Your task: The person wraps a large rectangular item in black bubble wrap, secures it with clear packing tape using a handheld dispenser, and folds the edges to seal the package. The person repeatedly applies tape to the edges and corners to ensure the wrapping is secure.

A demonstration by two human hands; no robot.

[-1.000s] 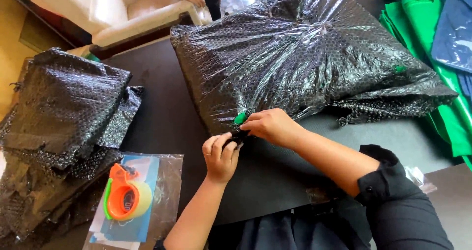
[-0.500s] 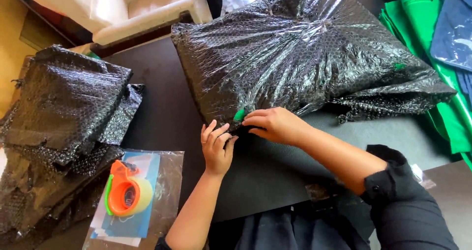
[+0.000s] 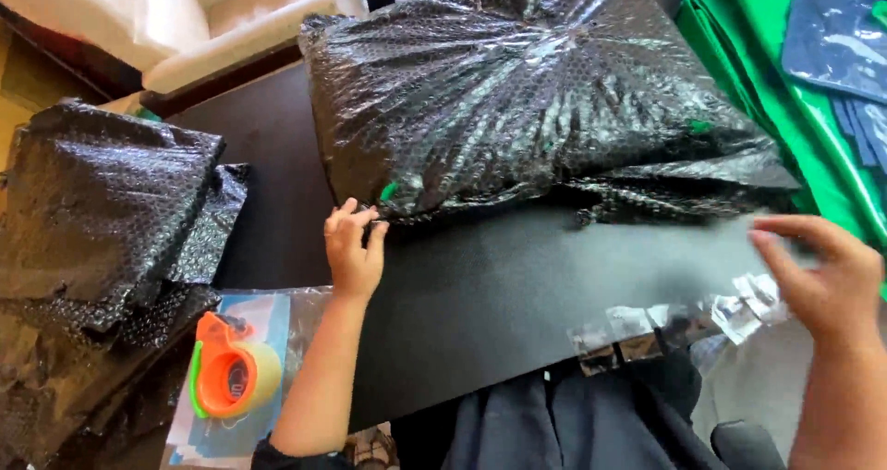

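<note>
Left hand (image 3: 354,251) on black-wrapped bundle (image 3: 517,91) — dark table (image 3: 517,294), green cloth (image 3: 785,82).

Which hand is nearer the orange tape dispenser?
Left. The left hand sits just above the orange tape dispenser; the right hand is far across the table.

I saw glossy, crinkly black bubble-wrap plastic on the parcel (image 3: 536,100), same on the stack (image 3: 102,220) at left. Matt black tabletop (image 3: 517,294), smooth. Tape dispenser (image 3: 226,378): shiny orange plastic w/ clear tape. Green cloth (image 3: 785,82) looked soft, matt.
</note>
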